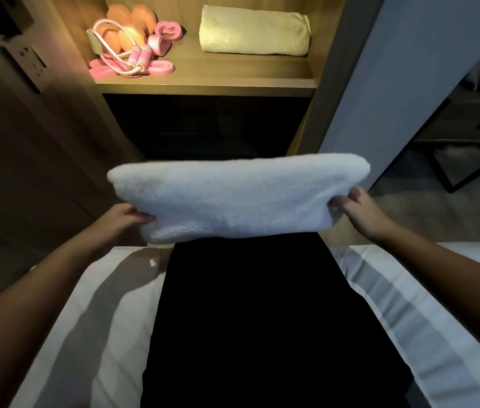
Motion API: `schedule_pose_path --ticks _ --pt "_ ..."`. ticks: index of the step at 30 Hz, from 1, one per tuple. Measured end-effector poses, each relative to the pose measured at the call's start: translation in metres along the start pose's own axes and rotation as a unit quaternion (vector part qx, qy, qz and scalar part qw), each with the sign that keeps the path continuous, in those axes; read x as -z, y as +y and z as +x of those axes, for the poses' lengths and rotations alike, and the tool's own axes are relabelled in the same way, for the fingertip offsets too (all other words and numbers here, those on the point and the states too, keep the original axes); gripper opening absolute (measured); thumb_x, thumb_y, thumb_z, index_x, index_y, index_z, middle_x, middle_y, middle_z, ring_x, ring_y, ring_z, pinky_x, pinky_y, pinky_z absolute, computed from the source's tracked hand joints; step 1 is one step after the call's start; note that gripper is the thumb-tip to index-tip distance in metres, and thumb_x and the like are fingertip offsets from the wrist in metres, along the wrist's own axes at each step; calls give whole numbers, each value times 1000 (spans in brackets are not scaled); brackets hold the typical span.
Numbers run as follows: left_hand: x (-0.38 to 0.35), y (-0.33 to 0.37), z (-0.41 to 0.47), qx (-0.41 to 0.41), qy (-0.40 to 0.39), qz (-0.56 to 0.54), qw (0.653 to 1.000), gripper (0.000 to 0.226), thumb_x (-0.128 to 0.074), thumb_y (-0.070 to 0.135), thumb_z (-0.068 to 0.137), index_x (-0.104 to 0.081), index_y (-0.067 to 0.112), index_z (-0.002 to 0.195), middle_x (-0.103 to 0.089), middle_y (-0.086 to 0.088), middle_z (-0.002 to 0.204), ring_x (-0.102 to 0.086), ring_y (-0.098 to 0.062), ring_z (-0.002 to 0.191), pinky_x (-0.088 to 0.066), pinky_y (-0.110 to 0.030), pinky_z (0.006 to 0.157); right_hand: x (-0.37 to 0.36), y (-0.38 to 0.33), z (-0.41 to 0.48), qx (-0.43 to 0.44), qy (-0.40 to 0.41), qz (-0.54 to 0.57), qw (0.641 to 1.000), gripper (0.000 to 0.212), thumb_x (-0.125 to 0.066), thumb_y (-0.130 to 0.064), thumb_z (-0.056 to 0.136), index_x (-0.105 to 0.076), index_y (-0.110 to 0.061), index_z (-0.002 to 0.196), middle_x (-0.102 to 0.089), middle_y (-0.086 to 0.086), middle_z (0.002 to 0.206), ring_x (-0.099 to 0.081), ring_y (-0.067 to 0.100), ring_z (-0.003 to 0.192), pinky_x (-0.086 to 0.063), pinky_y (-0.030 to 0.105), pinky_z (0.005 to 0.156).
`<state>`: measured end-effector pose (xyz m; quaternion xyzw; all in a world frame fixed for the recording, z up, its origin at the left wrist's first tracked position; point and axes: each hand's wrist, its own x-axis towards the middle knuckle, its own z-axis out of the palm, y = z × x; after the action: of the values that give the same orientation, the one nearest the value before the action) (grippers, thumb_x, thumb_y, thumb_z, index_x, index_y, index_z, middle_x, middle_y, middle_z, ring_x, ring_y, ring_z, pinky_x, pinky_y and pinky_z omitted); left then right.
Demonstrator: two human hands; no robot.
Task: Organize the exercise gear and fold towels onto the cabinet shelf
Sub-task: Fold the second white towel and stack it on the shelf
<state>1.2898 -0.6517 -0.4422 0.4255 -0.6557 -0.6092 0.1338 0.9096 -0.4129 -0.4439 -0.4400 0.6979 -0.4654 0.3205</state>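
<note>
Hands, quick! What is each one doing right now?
Left hand: closed, holding the left end of the folded white towel.
Right hand: closed, holding the towel's right end.

Up top, in warm light, a wooden cabinet shelf [194,66]: bears at its left a close cluster of gear, with orange dumbbells [131,19] at the back, a pink-handled jump rope [140,55] looped over and in front of them, a pink figure-eight puller [164,33] touching their right side, and a flat pink band [159,69] nearest the front edge. Holds at its right, well apart from that cluster, one folded cream towel [255,29] lying flat. Lower down, a bed [91,304] in white sheets, crossed lengthwise down the middle by a broad black stretch [247,319] too dark to make out.
</note>
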Motion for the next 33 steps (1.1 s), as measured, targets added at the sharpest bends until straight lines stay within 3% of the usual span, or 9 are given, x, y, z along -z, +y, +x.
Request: schedule_pose_path --ticks 3,6,9,12,15,18,22,27,33 --pt "-9 7 -2 52 12 -52 997 21 -46 8 96 -66 8 100 -68 -8 87 -68 -14 72 -54 -24 58 -3 7 9 -49 32 20 998 23 -52 -37 70 -62 -17 73 -65 -14 64 -57 -4 61 -42 15 53" --pt "-13 5 0 90 27 -32 995 25 -43 15 98 -64 4 108 -61 -17 96 -60 -25 83 -44 -31 64 -6 8 13 -99 43 43 993 25 -49 -33 76 -69 -25 63 -64 -13 60 -58 0 57 -41 16 48" --pt "-21 12 0 82 98 -37 991 20 -49 24 97 -67 14 92 -66 -11 89 -62 -23 74 -48 -31 64 -7 5 10 -125 48 70 989 24 -49 -39 86 -70 -27 85 -73 -13 79 -67 10 78 -48 23 56" --pt "-28 14 2 44 173 -29 984 19 -55 33 96 -64 18 105 -66 -1 91 -63 -19 80 -50 -33 70 -8 -1 6 -98 41 81 991 26 -54 -48 93 -64 -29 108 -73 -15 104 -69 5 97 -54 16 68" --pt "-36 12 -2 -38 194 28 980 16 -56 32 97 -58 23 110 -64 8 99 -60 -9 88 -48 -32 72 -11 -9 0 -76 77 65 992 35 -58 -49 87 -60 -30 116 -70 -14 109 -66 0 99 -54 14 69" --pt "-42 13 -3 -48 217 67 973 8 -51 34 98 -54 32 92 -60 13 92 -56 -4 83 -44 -29 64 -16 -8 3 -67 91 45 993 39 -55 -46 92 -54 -28 126 -63 -15 117 -63 0 103 -52 15 74" --pt "-40 19 8 81 199 45 976 24 -50 47 94 -56 24 94 -59 3 95 -57 -16 85 -46 -36 73 -20 -6 15 -161 92 58 981 40 -54 -40 96 -52 -22 132 -62 -4 121 -60 15 108 -51 38 87" --pt "-35 35 22 200 204 -47 957 42 -60 50 87 -53 16 111 -57 -11 110 -57 -36 99 -45 -41 80 -6 -12 22 -203 19 192 960 30 -65 -22 90 -62 -17 119 -72 4 114 -70 21 101 -58 31 72" --pt "-39 34 28 221 147 104 958 59 -47 50 96 -47 7 137 -53 -19 130 -54 -41 111 -48 -44 83 -16 -14 31 -258 31 15 966 38 -49 -27 100 -47 -12 136 -59 4 119 -57 24 107 -48 44 92"
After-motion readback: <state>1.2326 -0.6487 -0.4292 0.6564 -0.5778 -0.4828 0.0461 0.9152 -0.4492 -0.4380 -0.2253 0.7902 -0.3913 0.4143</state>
